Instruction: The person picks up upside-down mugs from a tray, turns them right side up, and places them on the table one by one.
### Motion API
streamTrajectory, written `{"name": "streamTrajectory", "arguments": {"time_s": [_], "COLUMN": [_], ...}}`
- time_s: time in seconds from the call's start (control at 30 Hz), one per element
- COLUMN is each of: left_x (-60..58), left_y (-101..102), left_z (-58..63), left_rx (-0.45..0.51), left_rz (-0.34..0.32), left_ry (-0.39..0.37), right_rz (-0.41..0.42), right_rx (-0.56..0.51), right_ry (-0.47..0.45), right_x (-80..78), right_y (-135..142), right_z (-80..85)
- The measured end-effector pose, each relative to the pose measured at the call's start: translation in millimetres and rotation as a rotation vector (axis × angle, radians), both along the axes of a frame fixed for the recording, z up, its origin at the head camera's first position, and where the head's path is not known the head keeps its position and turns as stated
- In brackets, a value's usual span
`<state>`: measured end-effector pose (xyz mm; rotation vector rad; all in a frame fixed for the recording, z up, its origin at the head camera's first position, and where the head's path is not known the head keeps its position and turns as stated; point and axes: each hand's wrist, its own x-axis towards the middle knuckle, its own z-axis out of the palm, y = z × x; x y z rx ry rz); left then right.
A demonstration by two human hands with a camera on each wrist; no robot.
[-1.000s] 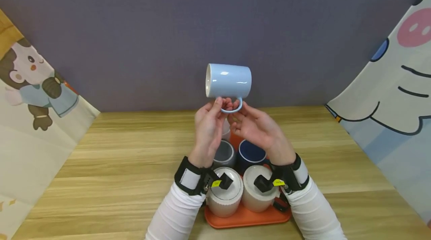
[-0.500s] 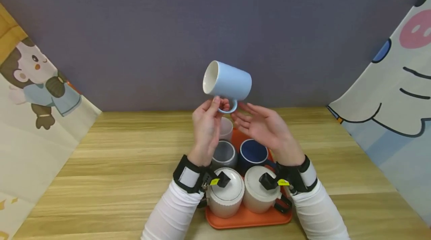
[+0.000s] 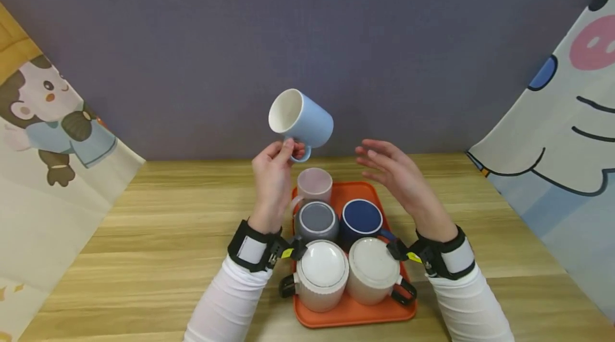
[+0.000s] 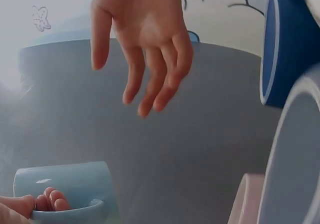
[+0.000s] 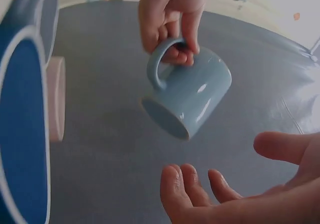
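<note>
A light blue mug (image 3: 309,120) with a white inside is held up above the far end of the tray, tilted with its mouth to the upper left. My left hand (image 3: 274,176) grips it by the handle (image 3: 301,154), fingers through the loop, as the right wrist view also shows on the mug (image 5: 192,92). My right hand (image 3: 396,174) is raised to the right, apart from the mug, its fingers loosely bent around nothing. In the left wrist view this right hand (image 4: 150,49) hangs in the background.
An orange tray (image 3: 353,316) on the wooden table (image 3: 192,256) bears a pink cup (image 3: 314,182), a grey cup (image 3: 317,219), a navy mug (image 3: 362,216) and two whitish mugs, one ribbed (image 3: 322,278), one plain (image 3: 372,272), with black handles. Behind stands a grey wall (image 3: 307,38).
My left hand has carried the blue mug leftward and turned its mouth upward from lying sideways. My right hand has drawn away from the mug's handle to the right.
</note>
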<state>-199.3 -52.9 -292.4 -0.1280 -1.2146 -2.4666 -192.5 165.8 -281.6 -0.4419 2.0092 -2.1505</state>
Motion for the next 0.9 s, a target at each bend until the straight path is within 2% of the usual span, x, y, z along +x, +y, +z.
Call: {"name": "streamTrajectory", "arguments": {"time_s": [0.23, 0.47, 0.7, 0.9], "left_x": [-3.4, -6.4, -11.2, -17.7], "left_y": [-11.5, -25.2, -41.4, -54.0], "left_z": [-3.8, -9.7, -18.7, -28.0], "left_rx": [-0.031, -0.077, -0.125, -0.156], "left_rz": [0.050, 0.100, 0.161, 0.178], "left_ry": [-0.022, -0.043, -0.054, -0.078], "right_rz": [-0.087, -0.164, -0.277, -0.354], "right_rx": [0.183, 0.386, 0.583, 0.752], "right_ry": [0.076, 0.130, 0.313, 0.467], "right_x": [-3.3, -6.1, -11.8, -18.1], "right_y": [5.4, 13.2, 21.7, 27.8], "right_z": [-5.8, -18.4, -34.0, -49.6]}}
